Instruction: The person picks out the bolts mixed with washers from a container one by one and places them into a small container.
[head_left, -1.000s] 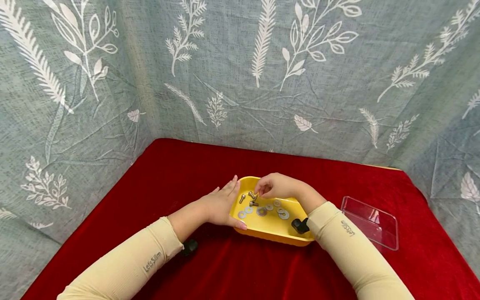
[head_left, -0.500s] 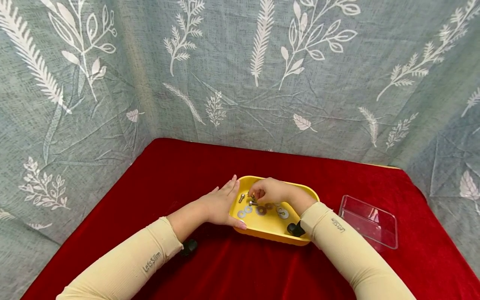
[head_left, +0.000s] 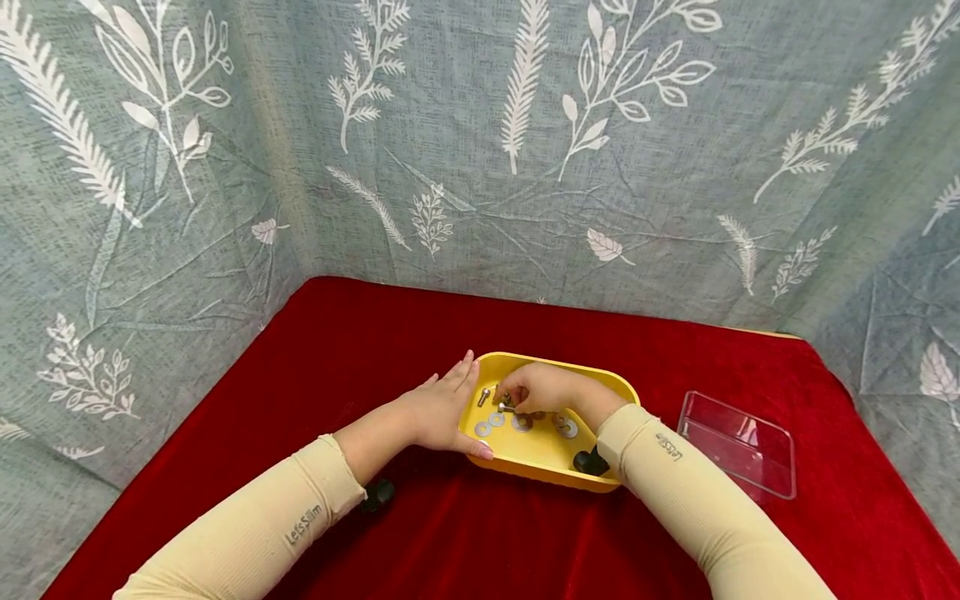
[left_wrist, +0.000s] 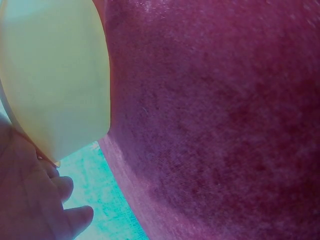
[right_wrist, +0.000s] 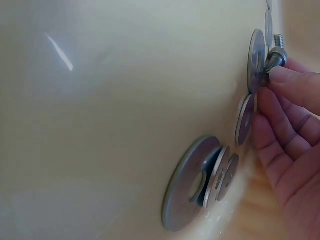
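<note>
On my left forearm: one cream left sleeve [head_left: 240, 533], dark lettering, "Let'sSlim". On my right: one matching right sleeve [head_left: 682, 475], same wording.

Underneath all: red cloth [head_left: 390, 333], its far edge meeting a grey-blue curtain [head_left: 465, 125] with white leaf prints. Bare red cloth stretches between the tray and that far edge, and widely to the left. To the right, well apart from the right cuff's far side: one transparent tray [head_left: 735, 446], rounded corners.

Near the middle: one yellow tray [head_left: 536, 456], raised rim all round. Contents: bolts [head_left: 484, 397] toward the left end; flat metal washers, one large washer [right_wrist: 180, 202] lying just beside smaller ones.

My left hand [head_left: 442, 412]: fingers straight and parted, set against the yellow tray's left end, thumb at the near left corner.

My right hand [head_left: 546, 388]: inside the tray, fingers curled downward, thumb tip at one bolt; whether it is pinched, I cannot tell. Washers sit just beside these fingers.
</note>
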